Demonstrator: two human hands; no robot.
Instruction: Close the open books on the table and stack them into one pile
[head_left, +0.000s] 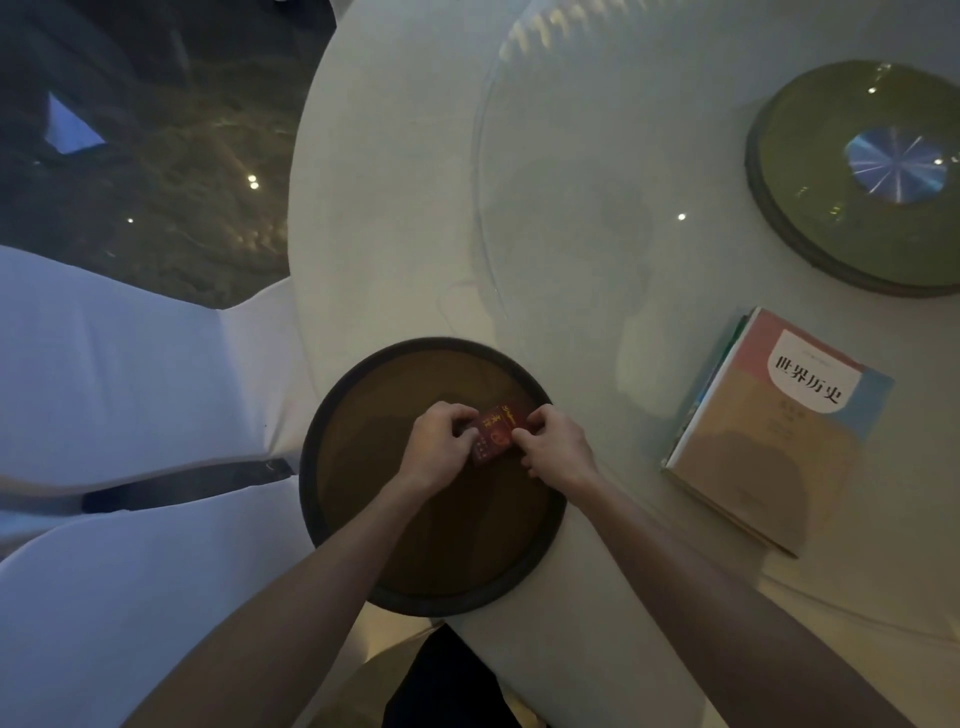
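Dark red, the small book (496, 435) sits closed over the brown round mat (363, 519), fingers of left hand (439, 441) and right hand (558, 449) clamped on its ends. Judged next: carry it onto the closed pile (769, 431) on the desk (395, 208), well apart to the right.

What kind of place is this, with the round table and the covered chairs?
Probably a restaurant or banquet room. A big round table in white cloth carries a glass turntable, round brown place mats mark the seats, and white-covered chairs stand on a polished stone floor. The books seem out of place.
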